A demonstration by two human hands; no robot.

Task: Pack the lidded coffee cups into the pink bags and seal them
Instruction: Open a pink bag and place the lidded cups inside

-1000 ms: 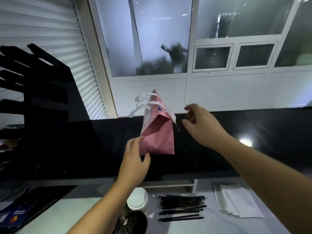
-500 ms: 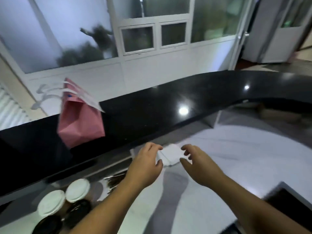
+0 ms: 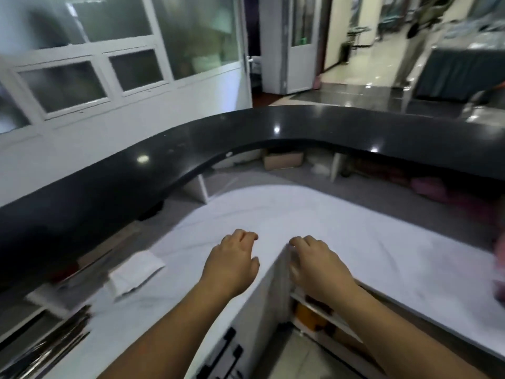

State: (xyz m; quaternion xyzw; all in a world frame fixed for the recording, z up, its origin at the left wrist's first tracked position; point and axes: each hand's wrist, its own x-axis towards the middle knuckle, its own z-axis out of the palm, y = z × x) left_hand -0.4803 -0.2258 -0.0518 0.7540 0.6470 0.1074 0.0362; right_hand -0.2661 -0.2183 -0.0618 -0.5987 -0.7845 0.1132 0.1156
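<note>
Left hand [image 3: 232, 265] low centre of frame, back up, fingers loosely curled over the white bench [image 3: 341, 228]; grip slack, nothing held. Right hand [image 3: 318, 265] just beside it to the right, apart from the left, fingers bent down at the inner corner edge of the bench top; grip loose, nothing visibly held, though fingertips blurred and contact with the edge hard to confirm. Both forearms bare, entering from the bottom of the frame. Pink bags and lidded cups not clearly in view; only a blurred pink smear [image 3: 498, 272] at the far right edge, on or near the bench, identity not readable. White folded papers [image 3: 136, 272] lying on the bench at lower left, well apart from the left hand. Dark shiny streaks [image 3: 54, 343] at the bottom left corner, too blurred to name. Black raised counter [image 3: 246, 138] curving across the middle of the frame from left to right, glossy, with light spots reflected. Under it, upper centre, a cardboard box [image 3: 282, 160] on a grey lower surface. Open shelf [image 3: 322, 313] below the bench at bottom centre, with brownish items inside. White partition with small windows [image 3: 90, 83] at upper left; white door [image 3: 297, 42] at upper centre.
</note>
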